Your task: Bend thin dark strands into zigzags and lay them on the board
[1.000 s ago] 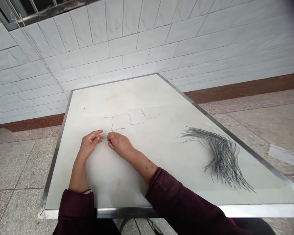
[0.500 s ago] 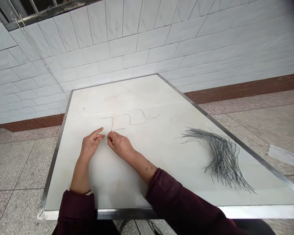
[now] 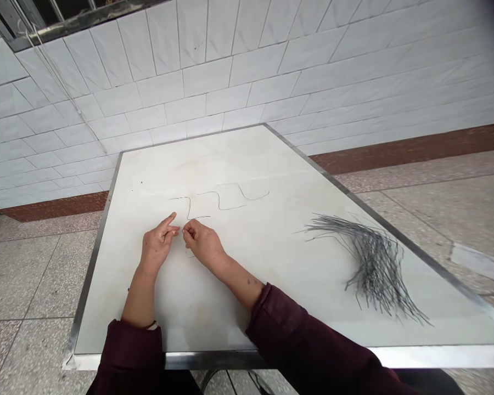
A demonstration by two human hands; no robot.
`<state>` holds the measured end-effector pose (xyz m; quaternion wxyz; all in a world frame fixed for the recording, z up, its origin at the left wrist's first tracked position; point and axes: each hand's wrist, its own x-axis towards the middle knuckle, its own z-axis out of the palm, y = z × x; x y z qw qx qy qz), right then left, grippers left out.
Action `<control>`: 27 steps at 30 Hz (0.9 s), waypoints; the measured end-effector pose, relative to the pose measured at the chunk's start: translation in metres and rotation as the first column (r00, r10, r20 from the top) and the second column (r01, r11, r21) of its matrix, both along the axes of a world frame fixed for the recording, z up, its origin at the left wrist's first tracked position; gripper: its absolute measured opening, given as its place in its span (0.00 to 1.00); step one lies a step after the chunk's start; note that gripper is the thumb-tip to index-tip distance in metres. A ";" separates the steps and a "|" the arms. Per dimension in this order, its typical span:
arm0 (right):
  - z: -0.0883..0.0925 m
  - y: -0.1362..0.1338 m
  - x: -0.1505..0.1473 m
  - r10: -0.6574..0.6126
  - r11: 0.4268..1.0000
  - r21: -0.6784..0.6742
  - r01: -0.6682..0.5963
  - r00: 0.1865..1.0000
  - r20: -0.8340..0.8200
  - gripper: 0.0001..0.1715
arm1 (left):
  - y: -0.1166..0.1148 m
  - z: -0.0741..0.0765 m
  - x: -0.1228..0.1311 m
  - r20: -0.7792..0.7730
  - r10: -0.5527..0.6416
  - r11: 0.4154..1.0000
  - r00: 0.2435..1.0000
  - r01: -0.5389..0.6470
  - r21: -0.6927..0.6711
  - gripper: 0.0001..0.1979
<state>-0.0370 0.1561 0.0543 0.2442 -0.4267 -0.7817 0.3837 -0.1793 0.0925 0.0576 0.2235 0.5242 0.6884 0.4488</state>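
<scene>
My right hand [image 3: 201, 240] is closed in a pinch, with a short stretch of thin wire [image 3: 190, 254] showing just below its fingers. Close by on its left, my left hand [image 3: 158, 241] has its index finger stretched out and its fingers apart, and nothing can be seen in it. Beyond the hands, three bent wires lie on the white tabletop: a left one [image 3: 189, 206], a middle one [image 3: 219, 202] and a right one [image 3: 241, 192]. A loose bundle of dark wires [image 3: 374, 263] lies on the right side.
The white table [image 3: 296, 323] has a metal edge and stands near a tiled wall [image 3: 197, 82]. A barred window is at the upper left, with thin cords hanging beside it. A pale flat piece [image 3: 480, 262] lies on the floor at the right.
Both hands have shifted slightly to the right. The thin wire end that stuck out above my right hand is gone from there, and a wire piece now shows below its fingers.
</scene>
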 end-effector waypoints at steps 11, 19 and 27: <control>-0.005 0.002 -0.002 0.011 0.995 -0.095 -0.015 0.999 -0.045 0.06 | 0.001 0.001 0.003 0.066 0.039 0.999 0.997 -0.036 -0.037 0.20; -0.016 0.013 0.001 0.282 0.936 0.193 -0.293 0.956 0.086 0.07 | 0.001 0.000 -0.016 0.153 0.117 0.993 0.981 -0.111 -0.048 0.23; -0.028 0.023 0.005 0.480 0.737 0.406 -0.540 0.842 0.248 0.07 | -0.003 0.002 -0.029 0.255 0.132 0.991 0.958 -0.120 -0.061 0.24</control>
